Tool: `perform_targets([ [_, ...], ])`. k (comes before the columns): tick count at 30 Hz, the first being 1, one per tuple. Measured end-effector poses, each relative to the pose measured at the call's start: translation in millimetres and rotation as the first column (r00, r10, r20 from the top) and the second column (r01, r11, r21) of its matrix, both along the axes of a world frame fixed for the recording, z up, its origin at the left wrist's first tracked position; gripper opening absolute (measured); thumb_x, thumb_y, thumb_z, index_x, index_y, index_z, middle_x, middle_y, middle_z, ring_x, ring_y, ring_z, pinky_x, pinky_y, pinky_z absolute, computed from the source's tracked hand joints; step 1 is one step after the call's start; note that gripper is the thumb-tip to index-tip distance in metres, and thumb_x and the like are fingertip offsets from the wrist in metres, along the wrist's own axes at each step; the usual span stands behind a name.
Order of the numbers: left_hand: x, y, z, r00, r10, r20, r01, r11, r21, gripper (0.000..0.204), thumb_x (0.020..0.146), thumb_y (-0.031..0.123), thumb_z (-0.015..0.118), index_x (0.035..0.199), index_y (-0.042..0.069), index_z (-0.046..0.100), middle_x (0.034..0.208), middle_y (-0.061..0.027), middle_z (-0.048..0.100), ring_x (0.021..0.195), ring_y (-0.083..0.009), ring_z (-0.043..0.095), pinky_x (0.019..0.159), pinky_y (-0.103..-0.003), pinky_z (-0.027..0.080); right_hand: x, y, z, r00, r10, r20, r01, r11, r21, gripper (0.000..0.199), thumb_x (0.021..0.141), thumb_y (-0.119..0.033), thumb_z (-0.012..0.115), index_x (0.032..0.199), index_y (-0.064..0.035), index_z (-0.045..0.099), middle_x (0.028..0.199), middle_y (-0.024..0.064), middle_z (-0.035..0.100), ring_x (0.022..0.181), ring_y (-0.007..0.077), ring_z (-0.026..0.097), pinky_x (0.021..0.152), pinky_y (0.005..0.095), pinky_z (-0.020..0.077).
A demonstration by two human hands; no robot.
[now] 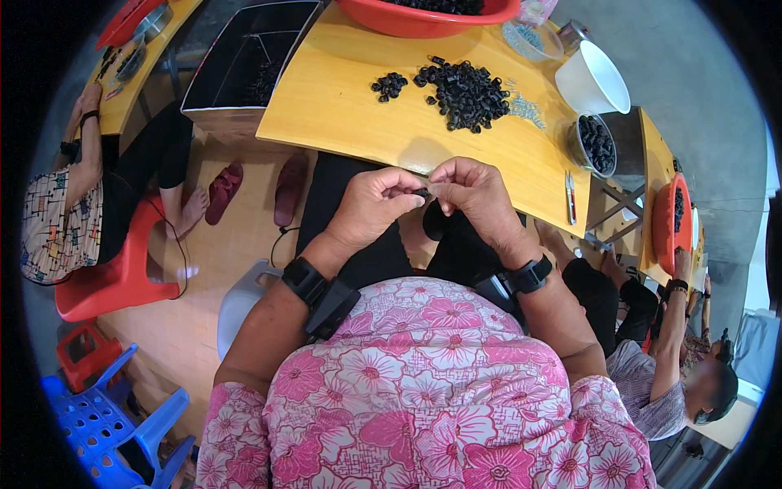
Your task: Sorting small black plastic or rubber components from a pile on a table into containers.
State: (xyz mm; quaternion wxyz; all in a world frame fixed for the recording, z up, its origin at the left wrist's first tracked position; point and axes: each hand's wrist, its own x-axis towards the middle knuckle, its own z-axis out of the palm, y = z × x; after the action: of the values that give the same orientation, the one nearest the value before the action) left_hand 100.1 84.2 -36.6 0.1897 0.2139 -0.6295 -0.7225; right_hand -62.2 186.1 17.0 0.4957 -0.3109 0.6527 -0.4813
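Note:
Just off the near edge of the yellow table (342, 114), my two hands meet at the fingertips. My left hand (376, 205) is closed in a pinch on a small black plastic part (423, 193), mostly covered by the fingers. My right hand (474, 194) is pinched against it; whatever lies between its thumb and finger is too small to name. Beyond the hands, a heap of small black parts (468, 94) lies on the table, with a smaller cluster of black parts (389, 86) left of it. Small silvery pieces, apparently screws (528, 111), are scattered at the heap's right.
A red basin (432, 23) of black parts stands at the far edge. On the right are a white bucket (593, 77), a clear tub (580, 151) of black parts and a slim pen-like tool (571, 198). A black-lined box (208, 85) adjoins the table's left. People sit on both sides.

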Motion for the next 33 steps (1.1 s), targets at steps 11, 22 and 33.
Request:
perform_targets([
  [11, 1, 0, 2, 0.998, 0.023, -0.063, -0.019, 0.998, 0.064, 0.016, 0.085, 0.003, 0.066, 0.1, -0.003, 0.067, 0.089, -0.0022, 0.068, 0.08, -0.0057, 0.061, 0.072, -0.022, 0.05, 8, 1, -11, 0.997, -0.069, 0.034, 0.074, 0.982, -0.175, 0.012, 0.083, 0.002, 0.067, 0.094, 0.0001, 0.063, 0.081, 0.0016, 0.064, 0.065, 0.007, 0.058, 0.058, 0.0201, 0.0482],
  [22, 4, -4, -2, 0.994, 0.005, -0.108, 0.007, 0.994, 0.105, 0.016, 0.086, 0.003, 0.066, 0.101, -0.002, 0.066, 0.09, -0.0024, 0.068, 0.082, -0.007, 0.062, 0.075, -0.022, 0.051, 15, -1, -13, 0.917, -0.046, -0.397, -0.064, 0.964, -0.259, 0.004, 0.083, -0.002, 0.067, 0.085, 0.0004, 0.07, 0.079, 0.005, 0.063, 0.064, 0.0091, 0.06, 0.06, 0.0214, 0.0483],
  [33, 3, -5, -2, 0.991, 0.073, -0.108, -0.054, 0.983, 0.175, 0.017, 0.086, 0.004, 0.065, 0.102, -0.004, 0.066, 0.087, -0.0025, 0.066, 0.078, -0.0075, 0.06, 0.072, -0.022, 0.05, 16, 1, -7, 0.898, -0.114, -0.425, -0.034, 0.945, -0.326, 0.015, 0.082, 0.003, 0.063, 0.094, -0.0012, 0.07, 0.084, 0.0083, 0.066, 0.069, 0.0136, 0.064, 0.06, 0.0255, 0.0516],
])
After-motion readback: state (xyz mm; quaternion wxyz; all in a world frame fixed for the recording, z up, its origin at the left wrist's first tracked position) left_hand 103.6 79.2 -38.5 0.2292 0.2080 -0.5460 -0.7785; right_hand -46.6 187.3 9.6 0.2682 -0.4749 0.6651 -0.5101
